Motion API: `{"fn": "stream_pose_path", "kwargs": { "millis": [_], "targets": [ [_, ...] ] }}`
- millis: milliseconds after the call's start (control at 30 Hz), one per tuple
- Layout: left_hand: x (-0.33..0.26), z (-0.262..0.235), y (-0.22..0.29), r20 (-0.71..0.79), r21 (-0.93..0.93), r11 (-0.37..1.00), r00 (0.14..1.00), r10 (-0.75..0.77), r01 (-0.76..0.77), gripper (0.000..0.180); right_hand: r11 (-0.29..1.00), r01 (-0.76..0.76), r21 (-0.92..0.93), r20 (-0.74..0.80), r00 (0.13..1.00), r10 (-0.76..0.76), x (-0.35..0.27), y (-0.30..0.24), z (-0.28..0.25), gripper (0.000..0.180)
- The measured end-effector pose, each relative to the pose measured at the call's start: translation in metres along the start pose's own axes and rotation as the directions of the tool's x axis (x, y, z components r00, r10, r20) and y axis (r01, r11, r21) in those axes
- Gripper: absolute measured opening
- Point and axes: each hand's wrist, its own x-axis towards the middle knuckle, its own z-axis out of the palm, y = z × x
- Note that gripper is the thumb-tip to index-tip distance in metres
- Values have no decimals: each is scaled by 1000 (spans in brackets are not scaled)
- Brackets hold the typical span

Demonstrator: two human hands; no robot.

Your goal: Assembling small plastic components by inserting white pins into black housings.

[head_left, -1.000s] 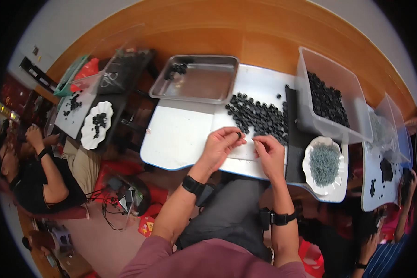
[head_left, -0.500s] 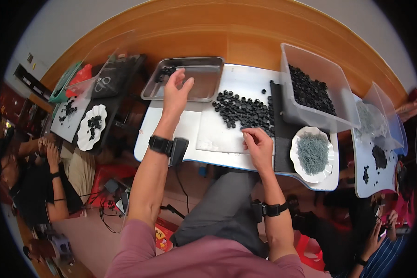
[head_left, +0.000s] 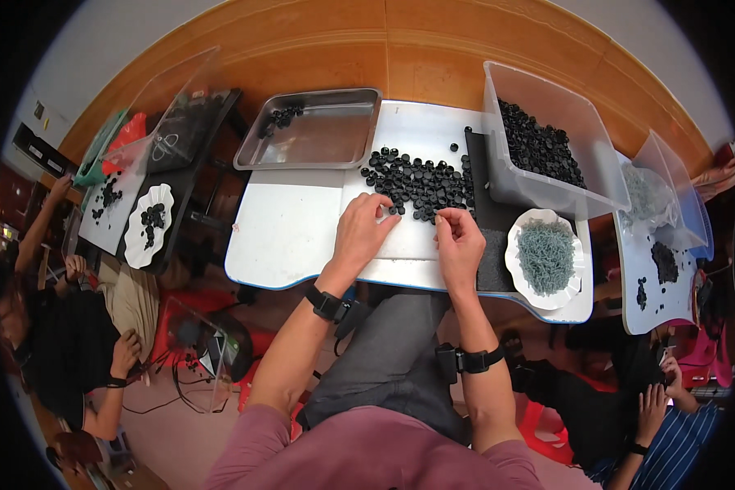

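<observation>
A loose pile of small round black pieces (head_left: 420, 184) lies on the white table (head_left: 286, 224). At the pile's near left edge, my left hand (head_left: 361, 234) has thumb and forefinger closed on one small round black piece (head_left: 394, 210). My right hand (head_left: 462, 251) is at the near right edge of the pile, its fingertips pinched together. What sits between them, if anything, is too small to make out. Behind my left hand is a shallow metal tray (head_left: 335, 151) with several black pieces in its far left corner.
To the right, a clear plastic bin (head_left: 559, 196) full of black pieces stands on a dark mat (head_left: 492, 253). Nearer is a white scalloped dish (head_left: 576, 286) of grey-green screw-like bits. Co-workers sit at side tables; a white dish (head_left: 143, 245) is on the left one.
My left hand has come from over the metal tray back toward me and right, to the pile, and closed on a black piece. The right hand stays pinched near the pile's edge.
</observation>
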Motion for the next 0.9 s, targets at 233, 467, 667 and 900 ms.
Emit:
{"fn": "stream_pose_path", "kwargs": {
  "millis": [233,467,667,900],
  "targets": [
    [-2,-7,0,114,31,999,994,4,-8,21,999,29,-12,-106,994,-30,3,2,-1,6],
    [-1,-11,5,129,48,999,991,18,-24,21,995,64,-74,-36,997,-67,2,-2,0,6],
    [-9,-1,23,190,-320,905,954,-230,282,16,975,184,-122,-30,981,-189,-4,-11,-5,6],
    [-4,18,22,272,-692,634,938,-215,346,16,925,325,-198,35,945,-324,-34,-50,-35,9]
  ]
}}
